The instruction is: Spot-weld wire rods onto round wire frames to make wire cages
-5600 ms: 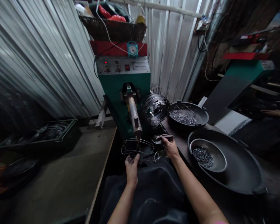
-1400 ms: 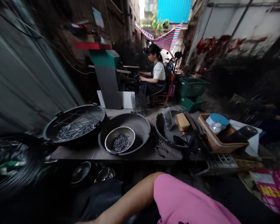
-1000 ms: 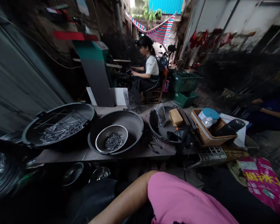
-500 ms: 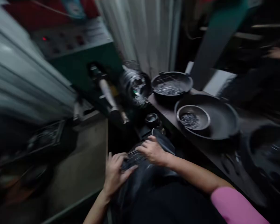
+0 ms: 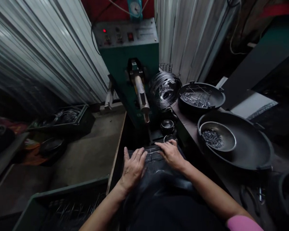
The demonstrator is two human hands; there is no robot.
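Observation:
A thin wire frame (image 5: 149, 156) with crossing rods lies over the dark, shiny apron on my lap. My left hand (image 5: 134, 165) holds its left end, the fingers bent over the wires and one finger standing apart. At the right end, the fingertips of my right hand (image 5: 170, 155) close on the wires. Part of the frame is hidden under my fingers. Just beyond my hands, the pointed electrode arm (image 5: 142, 94) of a green machine (image 5: 127, 53) reaches down toward me.
Right of the machine hang wire coils (image 5: 165, 91). Beside them stand a pan of wire pieces (image 5: 223, 96) and a wide pan (image 5: 252, 144) holding a bowl of short metal bits (image 5: 227, 136). A green crate (image 5: 30, 208) with wire parts sits lower left. Pliers (image 5: 251, 197) lie at right.
The view has swung left and steadied, so the machine now stands near the middle. My left hand has come over the wire frame, and both hands are at its ends.

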